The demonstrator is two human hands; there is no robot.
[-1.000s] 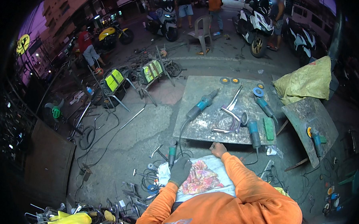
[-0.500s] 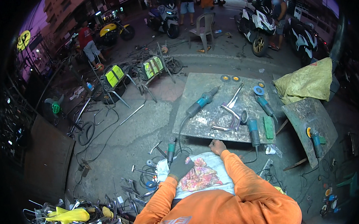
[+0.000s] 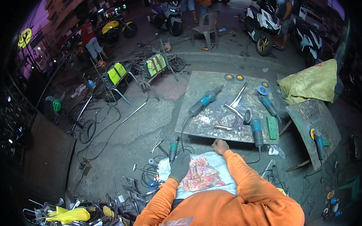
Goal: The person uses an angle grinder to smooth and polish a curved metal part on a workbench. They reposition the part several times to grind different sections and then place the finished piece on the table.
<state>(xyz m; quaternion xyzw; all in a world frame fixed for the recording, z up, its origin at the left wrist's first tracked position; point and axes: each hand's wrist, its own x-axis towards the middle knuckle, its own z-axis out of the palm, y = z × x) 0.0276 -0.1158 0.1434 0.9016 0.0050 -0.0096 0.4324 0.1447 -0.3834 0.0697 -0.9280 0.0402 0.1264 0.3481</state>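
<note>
My left hand, in a dark grey glove, rests at the left edge of a crumpled pink-and-white patterned cloth. Its fingers blend into the dark glove, so their pose is unclear. Just beyond it, a green-and-black angle grinder lies on the ground. My bare right hand is closed at the near edge of the worn metal-topped table; anything inside it is hidden. Under the patterned cloth, a pale cloth covers my lap. A bent shiny metal tube piece lies on the table.
Teal grinders with cords and a green block lie on the table. A tilted board stands to its right. Metal parts heap at lower left. Two green-yellow machines sit on stands. Motorcycles and people are farther off.
My left hand has drawn back slightly to the left, uncovering more of the patterned cloth. My right hand stays closed by the table edge. The view has shifted a little.
</note>
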